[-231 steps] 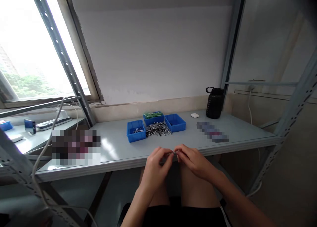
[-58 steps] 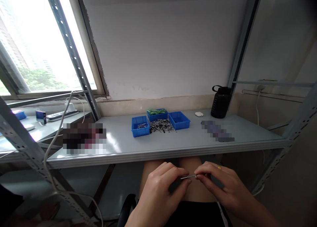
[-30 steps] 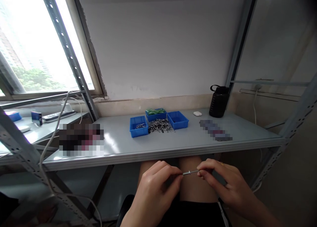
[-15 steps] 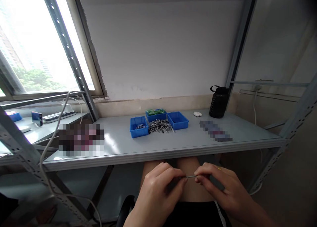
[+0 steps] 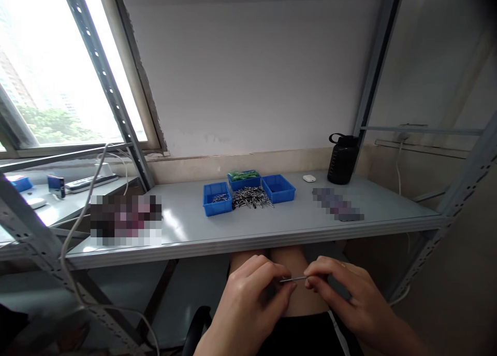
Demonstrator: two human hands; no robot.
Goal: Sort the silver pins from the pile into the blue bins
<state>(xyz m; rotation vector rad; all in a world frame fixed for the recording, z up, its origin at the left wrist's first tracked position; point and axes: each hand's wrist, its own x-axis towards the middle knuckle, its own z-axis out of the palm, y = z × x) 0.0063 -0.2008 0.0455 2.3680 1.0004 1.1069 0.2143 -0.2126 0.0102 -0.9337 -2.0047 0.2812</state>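
Left hand [image 5: 252,299] and right hand [image 5: 345,296] still pinch the pin [image 5: 294,279] by its ends. They sit closer together and lower than a second ago. The pin hangs over the lap, below the tabletop [image 5: 272,231] edge.

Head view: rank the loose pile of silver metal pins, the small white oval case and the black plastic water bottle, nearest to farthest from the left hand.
1. Loose pile of silver metal pins: straight ahead of the left hand, which pinches a thin metal pin.
2. Small white oval case: farther back, to the right.
3. Black plastic water bottle: farthest, at the back right.
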